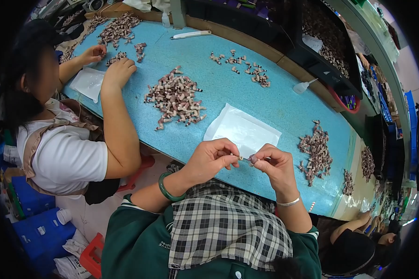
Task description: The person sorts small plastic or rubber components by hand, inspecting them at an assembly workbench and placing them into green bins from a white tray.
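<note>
Just past the near edge of the blue table, my two hands face each other with their fingertips close together. My left hand (214, 160) is closed in a pinch on a small pale piece (239, 158). Between the thumb and fingers of my right hand (275, 168) is a small mauve piece (253, 159). The two pieces nearly meet; I cannot tell whether they touch. Behind my hands lies a white sheet (242, 128). A heap of small pale-and-mauve figure parts (174, 100) is to its left, and a heap of mauve-grey parts (315, 153) to its right.
Farther back are scattered figure parts (244, 67), a white pen-like tool (191, 34) and a small squeeze bottle (303, 87). A co-worker (70, 153) handles parts at the left. Dark bins (326, 42) line the far side. Another person (354, 251) sits at lower right.
</note>
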